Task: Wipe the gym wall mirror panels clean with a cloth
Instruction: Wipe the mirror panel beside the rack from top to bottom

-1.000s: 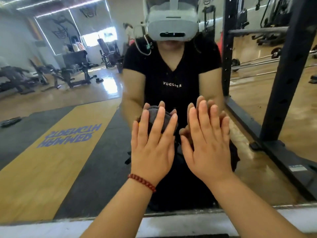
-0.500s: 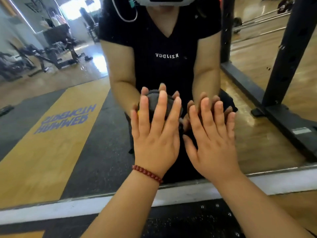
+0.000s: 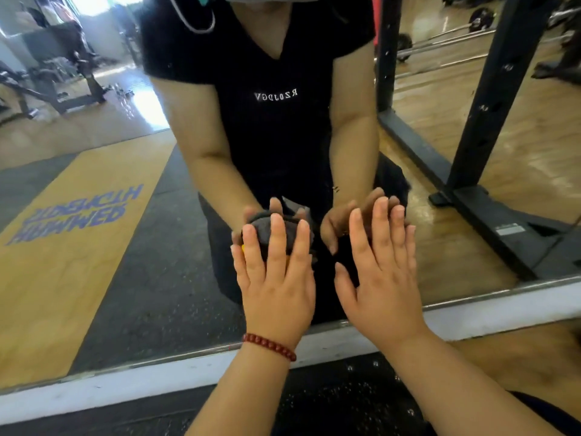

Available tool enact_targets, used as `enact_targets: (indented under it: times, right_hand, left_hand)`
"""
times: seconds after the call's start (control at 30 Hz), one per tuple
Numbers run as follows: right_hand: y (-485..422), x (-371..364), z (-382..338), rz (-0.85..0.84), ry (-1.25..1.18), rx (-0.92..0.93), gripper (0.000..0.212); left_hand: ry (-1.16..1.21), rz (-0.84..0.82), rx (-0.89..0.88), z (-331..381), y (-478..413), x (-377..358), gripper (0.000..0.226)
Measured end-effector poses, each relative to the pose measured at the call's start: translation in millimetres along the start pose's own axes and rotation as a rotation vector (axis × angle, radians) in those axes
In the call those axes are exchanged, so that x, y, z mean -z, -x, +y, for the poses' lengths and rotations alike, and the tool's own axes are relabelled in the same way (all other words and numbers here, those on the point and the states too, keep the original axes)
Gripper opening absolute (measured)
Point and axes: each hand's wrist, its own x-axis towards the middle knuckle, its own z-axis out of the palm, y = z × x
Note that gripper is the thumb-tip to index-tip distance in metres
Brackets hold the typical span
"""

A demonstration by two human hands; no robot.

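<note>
The left hand (image 3: 276, 278) presses a dark grey cloth (image 3: 267, 234) flat against the mirror (image 3: 125, 278) with straight, spread fingers; the cloth shows above the fingertips, low on the glass. Just to the right of it, the right hand (image 3: 380, 278) lies open with flat fingers against the glass, holding nothing. A red bead bracelet (image 3: 268, 346) circles the left wrist. Below both hands runs the mirror's white bottom edge (image 3: 125, 382).

In the mirror (image 3: 94, 278) you see your black shirt (image 3: 276, 127) reading "RZ0JDGV" reversed; the yellow floor mat (image 3: 63, 278) carries mirrored blue lettering, too unclear to read.
</note>
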Motion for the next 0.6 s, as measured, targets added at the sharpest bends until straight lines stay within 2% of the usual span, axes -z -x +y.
enact_targets:
  times: [0.1, 0.17, 0.23, 0.33, 0.43, 0.6]
  right_hand:
    - [1.1, 5.4, 6.4, -0.038, 0.008, 0.033, 0.084]
    - [5.4, 6.4, 9.5, -0.062, 0.023, 0.027, 0.085]
    - [13.8, 5.9, 12.9, -0.081, 0.034, 0.009, 0.086]
    - [26.6, 3.9, 19.7, -0.130, 0.063, -0.024, 0.090]
    - [38.2, 3.6, 25.7, -0.175, 0.071, -0.088, 0.093]
    - [49.4, 8.9, 35.4, -0.214, 0.016, -0.149, 0.103]
  left_hand:
    - [0.107, 0.115, 0.185, 22.8, -36.5, -1.4, 0.051]
    - [0.135, 0.179, 0.235, 31.5, -35.8, -11.1, 0.052]
    - [0.152, 0.157, 0.239, 37.0, -8.6, -26.7, 0.058]
    - [0.219, 0.003, 0.329, 49.0, 46.1, -45.2, 0.054]
    - [0.336, -0.003, 0.558, 72.6, 47.2, -44.7, 0.052]
    - [0.677, 0.231, 1.036, 94.4, -14.6, -27.1, 0.065]
